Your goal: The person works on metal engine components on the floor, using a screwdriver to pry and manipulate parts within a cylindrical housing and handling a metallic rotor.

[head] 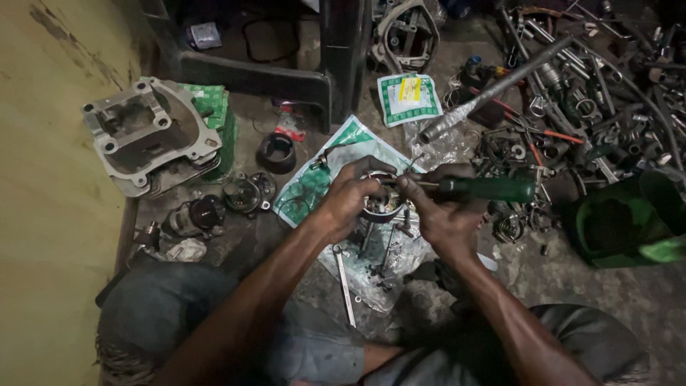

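Our knees, in grey trousers, fill the bottom of the frame, and both forearms reach up from them to the centre. At centre our left hand (348, 200) curls around a small round metal part (382, 202), fingers wrapped over its left side and top in a closed grip. Our right hand (444, 211) is closed on a green-handled screwdriver (486, 189), whose handle sticks out to the right while the thin shaft runs left to the rim of the round part. So the part sits between the two hands, cupped in the left one and touched by the tool from the right.

Under the hands lies a green and white plastic bag (314, 182) on the dirty floor, with a slim spanner (345, 282) just below the left wrist. At left of the frame stands a grey engine cylinder block (146, 136); a long steel pipe (500, 84) slants across the upper right above a heap of loose tools.

Most of the round part is covered by our fingers, so we cannot make out its inside. The screwdriver tip is too small and dark to see clearly, and the heap at upper right blurs into shadow.
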